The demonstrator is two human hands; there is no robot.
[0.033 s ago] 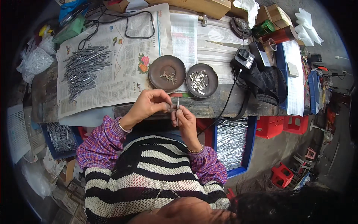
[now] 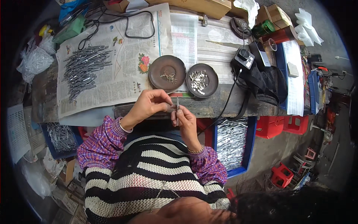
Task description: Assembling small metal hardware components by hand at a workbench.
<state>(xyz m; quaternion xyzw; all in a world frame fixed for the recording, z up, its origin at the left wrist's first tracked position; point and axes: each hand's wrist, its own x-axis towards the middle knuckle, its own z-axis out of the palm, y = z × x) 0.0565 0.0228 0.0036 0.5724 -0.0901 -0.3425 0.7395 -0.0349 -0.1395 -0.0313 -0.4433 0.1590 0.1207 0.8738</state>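
Observation:
Both my hands meet just in front of the table's near edge, below two dark round dishes. My right hand [image 2: 184, 120] is closed around a slim silver metal piece [image 2: 178, 101], whose narrow tip points up away from me. In a pinch beside it, my left hand [image 2: 152, 105] has its thumb and fingertips close to the piece; what they hold is too small to make out. The left dish [image 2: 156, 83] contains a little heap of tiny brass-coloured parts [image 2: 170, 77]. Small shiny silver bits [image 2: 198, 81] lie scattered in the right dish [image 2: 213, 83].
A pile of slim metal pieces [image 2: 84, 71] covers part of the newspaper [image 2: 126, 74] at left. Blue bins of metal parts stand below the table, left [image 2: 56, 154] and right [image 2: 238, 171]. A black device [image 2: 244, 58] with a cable sits at right, near red stools [image 2: 270, 127].

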